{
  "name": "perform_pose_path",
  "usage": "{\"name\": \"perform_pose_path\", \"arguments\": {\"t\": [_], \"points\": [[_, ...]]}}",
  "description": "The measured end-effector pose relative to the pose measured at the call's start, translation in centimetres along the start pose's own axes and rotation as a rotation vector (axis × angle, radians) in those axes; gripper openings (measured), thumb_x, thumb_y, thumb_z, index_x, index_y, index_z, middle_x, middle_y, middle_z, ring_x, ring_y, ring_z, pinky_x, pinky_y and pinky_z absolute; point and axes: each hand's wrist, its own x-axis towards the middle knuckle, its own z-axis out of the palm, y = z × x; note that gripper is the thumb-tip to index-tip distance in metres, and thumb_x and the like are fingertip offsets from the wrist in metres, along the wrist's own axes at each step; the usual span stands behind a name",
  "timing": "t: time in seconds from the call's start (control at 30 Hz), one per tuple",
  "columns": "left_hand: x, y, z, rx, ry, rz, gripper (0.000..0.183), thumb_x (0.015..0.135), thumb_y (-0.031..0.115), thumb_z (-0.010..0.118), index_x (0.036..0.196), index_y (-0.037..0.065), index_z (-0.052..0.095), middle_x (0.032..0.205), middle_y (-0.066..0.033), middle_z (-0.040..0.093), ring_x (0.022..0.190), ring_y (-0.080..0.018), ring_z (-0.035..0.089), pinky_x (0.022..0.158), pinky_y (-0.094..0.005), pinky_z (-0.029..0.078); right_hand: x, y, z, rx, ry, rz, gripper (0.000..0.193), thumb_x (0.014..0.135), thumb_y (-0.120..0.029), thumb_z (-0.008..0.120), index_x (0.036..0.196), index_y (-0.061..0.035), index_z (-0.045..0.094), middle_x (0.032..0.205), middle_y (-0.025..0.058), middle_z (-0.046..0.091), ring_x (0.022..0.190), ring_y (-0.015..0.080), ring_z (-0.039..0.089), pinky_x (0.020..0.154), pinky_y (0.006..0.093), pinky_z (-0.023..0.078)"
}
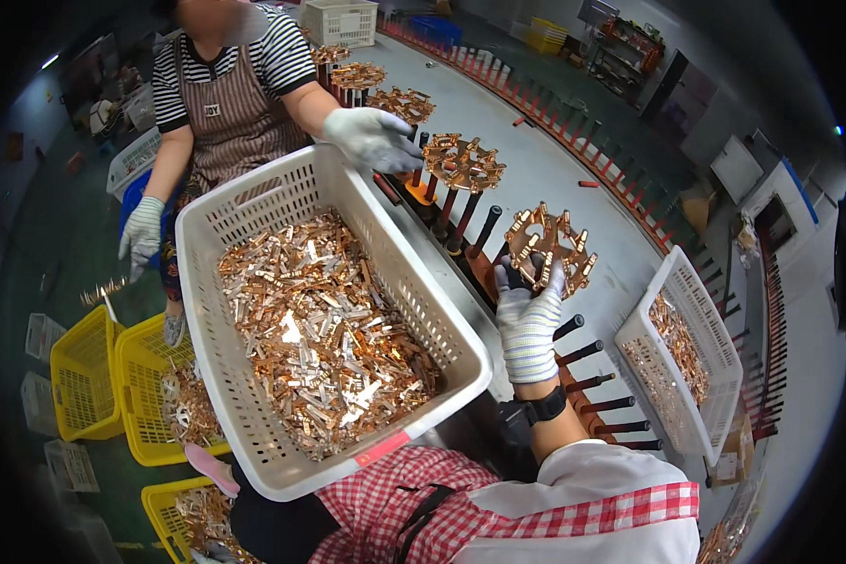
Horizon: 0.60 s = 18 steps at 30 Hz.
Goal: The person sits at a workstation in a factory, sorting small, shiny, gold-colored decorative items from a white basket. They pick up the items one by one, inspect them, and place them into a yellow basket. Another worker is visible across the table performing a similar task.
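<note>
My right hand (528, 329), in a white knit glove with darker fingers, closes around the near edge of a round copper-coloured disc (553, 249). Small shiny metal pieces stand around the disc. My left hand is not in view. Left of my right forearm is a large white perforated basket (451, 348), tilted and heaped with copper and silvery strips (320, 329). A similar loaded disc (463, 163) rests among dark rods just beyond, with several more in a row behind it.
Across the basket, a co-worker in a striped apron (240, 113) extends a gloved hand (371, 139) over its far rim. Dark-handled rods (611, 404) line the bench's near side. Another white basket (672, 395) holds pieces at right. Yellow crates (85, 381) stand on the floor at left.
</note>
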Motion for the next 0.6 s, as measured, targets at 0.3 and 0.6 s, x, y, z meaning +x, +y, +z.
{"name": "perform_pose_path", "arguments": {"t": [0.3,0.6], "points": [[-2.6,31.8,5.8,-0.758,-0.553,0.149,0.045,0.096,0.036,0.048,0.128,0.004,0.050,0.111,-0.0080,0.053,0.073,-0.0071,0.048,0.063,-0.0220,0.042,-9.2,2.6,13.2,-0.317,-0.648,0.379,0.037,0.086,-0.001,0.060,0.121,-0.0043,0.052,0.102,0.0107,0.065,0.089,0.0226,0.065,0.076,0.0357,0.054],[-4.5,46.2,18.0,-0.483,-0.616,0.585,0.043,0.094,0.043,0.055,0.084,0.001,0.059,0.065,-0.0114,0.059,0.060,-0.0219,0.055,0.060,-0.0357,0.045,-12.4,6.9,15.7,-0.830,-1.007,0.350,0.034,0.088,-0.016,0.064,0.118,-0.0006,0.057,0.105,0.0066,0.066,0.096,0.0152,0.061,0.086,0.0290,0.047]]}}
